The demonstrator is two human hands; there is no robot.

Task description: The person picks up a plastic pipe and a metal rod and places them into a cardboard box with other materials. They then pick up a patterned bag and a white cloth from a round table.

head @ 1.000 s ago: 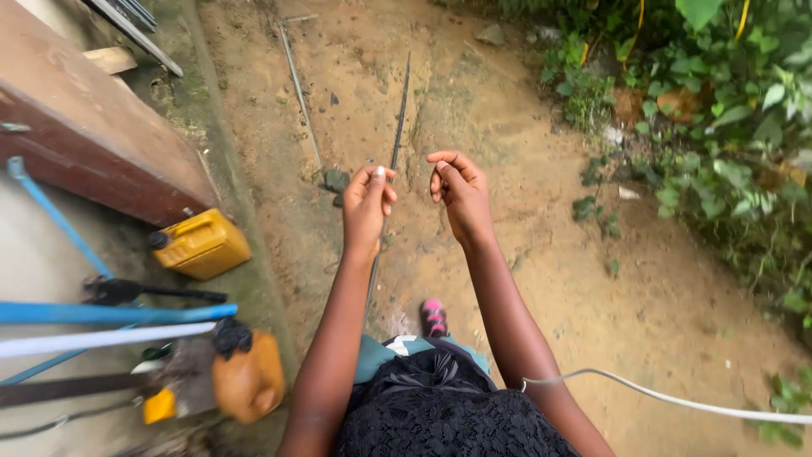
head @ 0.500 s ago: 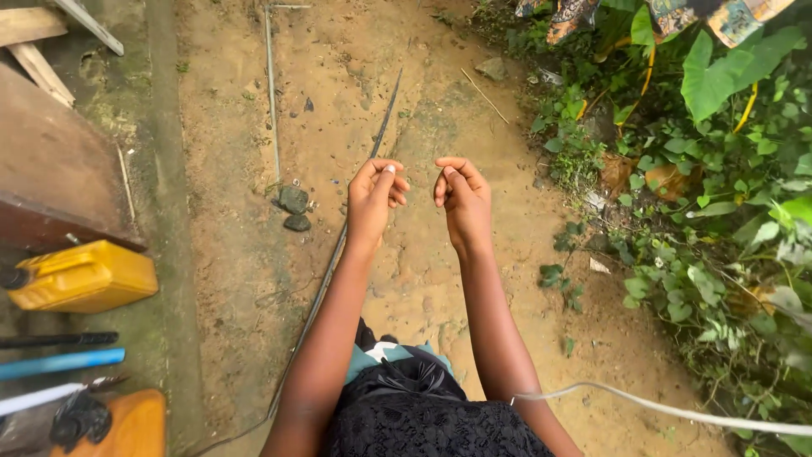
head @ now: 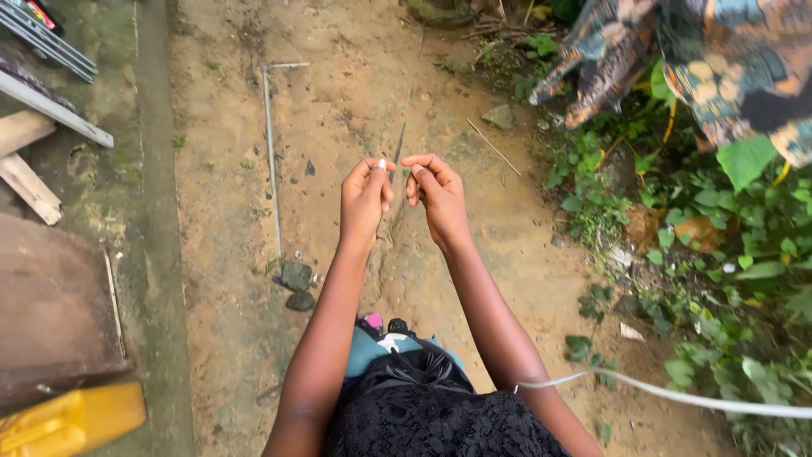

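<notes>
My left hand [head: 365, 199] and my right hand [head: 436, 195] are raised in front of me over a dirt path, almost touching at the fingertips. Both have their fingers curled in, and I see nothing between them. A thin dark rod [head: 398, 142] lies on the ground just beyond the hands, partly hidden by them. My pink shoe tip [head: 372, 322] shows below, above my dark lace clothing [head: 440, 415].
A long grey metal rod [head: 271, 161] lies on the dirt to the left, with two stones [head: 296, 288] at its near end. A brown board [head: 51, 313], a yellow jerrycan [head: 72, 419] and planks [head: 30, 182] are at far left. Leafy plants [head: 719, 254], patterned cloth [head: 719, 59] and a white cable [head: 677, 396] are on the right.
My hands have come closer together. The view has moved forward along the path: the jerrycan and stones slid down, and the patterned cloth came into view at top right.
</notes>
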